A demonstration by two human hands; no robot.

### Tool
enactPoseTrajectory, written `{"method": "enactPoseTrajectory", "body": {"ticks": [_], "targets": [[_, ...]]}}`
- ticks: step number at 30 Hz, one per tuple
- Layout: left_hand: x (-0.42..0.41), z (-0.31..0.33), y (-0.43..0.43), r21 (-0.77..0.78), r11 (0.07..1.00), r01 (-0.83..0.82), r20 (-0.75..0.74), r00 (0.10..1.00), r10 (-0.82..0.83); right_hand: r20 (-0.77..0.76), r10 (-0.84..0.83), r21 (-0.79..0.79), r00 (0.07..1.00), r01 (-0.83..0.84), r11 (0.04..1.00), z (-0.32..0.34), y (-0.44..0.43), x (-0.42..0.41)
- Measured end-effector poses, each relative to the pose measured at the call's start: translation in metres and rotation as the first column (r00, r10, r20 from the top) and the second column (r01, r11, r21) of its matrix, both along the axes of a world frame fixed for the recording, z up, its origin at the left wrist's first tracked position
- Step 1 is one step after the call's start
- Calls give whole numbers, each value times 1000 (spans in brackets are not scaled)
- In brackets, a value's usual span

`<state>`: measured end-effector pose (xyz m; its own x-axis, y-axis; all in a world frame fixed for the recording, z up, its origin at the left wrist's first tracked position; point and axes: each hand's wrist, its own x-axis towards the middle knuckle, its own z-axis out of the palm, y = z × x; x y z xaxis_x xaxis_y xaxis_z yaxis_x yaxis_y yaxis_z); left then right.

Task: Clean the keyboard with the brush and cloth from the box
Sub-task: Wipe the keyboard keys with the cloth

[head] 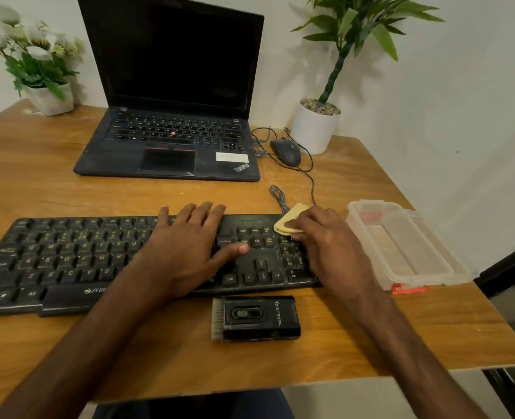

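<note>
at the right end of the long black plastic keyboard (68, 258), over the number pad, the right hand (325, 240) is pressing a folded pale yellow cloth (289, 220) onto the keys, fingers curled over it and thumb tucked at its near edge. the left hand (189, 246) is lying flat on the middle keys, fingers spread and holding nothing, seemingly steadying the board. the wiping step looks to be in hand. the black block-shaped brush with pale bristles (256, 317) is lying untouched on the wooden table (431, 328) just in front of the keyboard. the next move is likely calling for the cloth to sweep leftward along the rows, so the bracing hand will be needing to shift. the clear plastic box (401, 246) is sitting open just beside the working hand, and a coiled grey cable (278, 198) is lying behind the cloth; either could be snagging a wide stroke.
</note>
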<state>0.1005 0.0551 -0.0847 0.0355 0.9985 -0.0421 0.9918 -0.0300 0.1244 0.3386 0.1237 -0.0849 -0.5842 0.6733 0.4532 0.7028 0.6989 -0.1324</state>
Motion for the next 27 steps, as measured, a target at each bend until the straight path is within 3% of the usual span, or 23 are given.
{"method": "enactPoseTrajectory", "body": {"ticks": [10,18,23,27], "targets": [[0,-11,1,42,999,-16,-38,999,18,171,32,121,985,-53,991,6,-18,18],[-2,-12,-1,71,997,-1,-23,1000,3,516,69,213,854,-206,955,38,7,26],[-2,-13,0,72,997,-6,-23,1000,8,386,27,301,922,-154,941,38,3,19],[-2,-13,0,77,997,-11,-14,1000,12,222,129,-54,966,-120,991,16,-7,26]]}}
